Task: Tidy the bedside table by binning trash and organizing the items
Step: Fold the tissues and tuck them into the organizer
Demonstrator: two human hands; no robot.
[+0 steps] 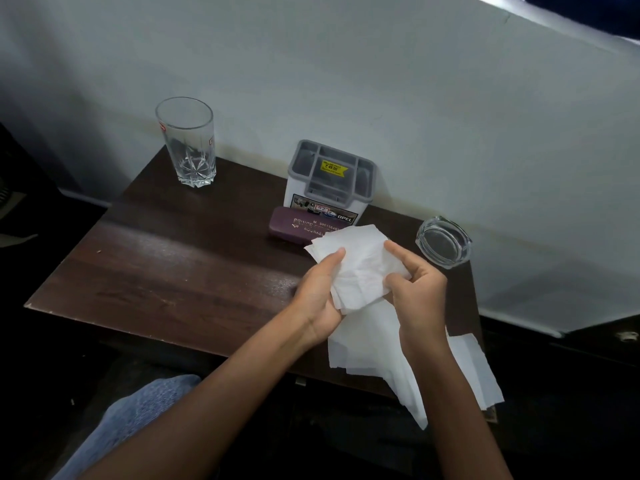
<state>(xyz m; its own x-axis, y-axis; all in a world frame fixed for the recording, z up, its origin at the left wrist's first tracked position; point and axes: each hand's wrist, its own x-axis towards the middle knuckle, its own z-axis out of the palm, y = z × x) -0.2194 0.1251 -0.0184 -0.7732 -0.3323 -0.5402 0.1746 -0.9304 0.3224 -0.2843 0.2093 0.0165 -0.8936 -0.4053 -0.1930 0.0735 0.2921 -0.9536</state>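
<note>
- Where the dark wooden bedside table (166,258) meets the pale wall, 4 things stand or lie along its far edge.
- At 11 o'clock on the tabletop a clear drinking glass (188,143) stands upright, well apart from everything else.
- At 12 o'clock a white organizer (330,174) with a grey divided top and a yellow sticker sits against the wall.
- A maroon case (294,226) with gold lettering lies touching the organizer's front, at its 6 o'clock; the paper covers its near right corner.
- At 2 o'clock a round glass ashtray (444,242) sits near the table's right edge, just beside the right hand's knuckles.
- The tissue paper (360,268), white and crumpled in several layers, is held above the table's right half, at 3 o'clock from its centre; loose sheets trail from it toward 5 o'clock, past the table's front edge.
- The left hand (320,296) reaches in from 7 o'clock, thumb laid flat on top of the paper; its fingers are hidden beneath.
- The right hand (419,292) comes from 5 o'clock, forefinger stretched toward 10 o'clock and thumb pinching the paper, the other fingers curled.
- A knee in blue denim (138,420) shows at 7 o'clock, below the table.
</note>
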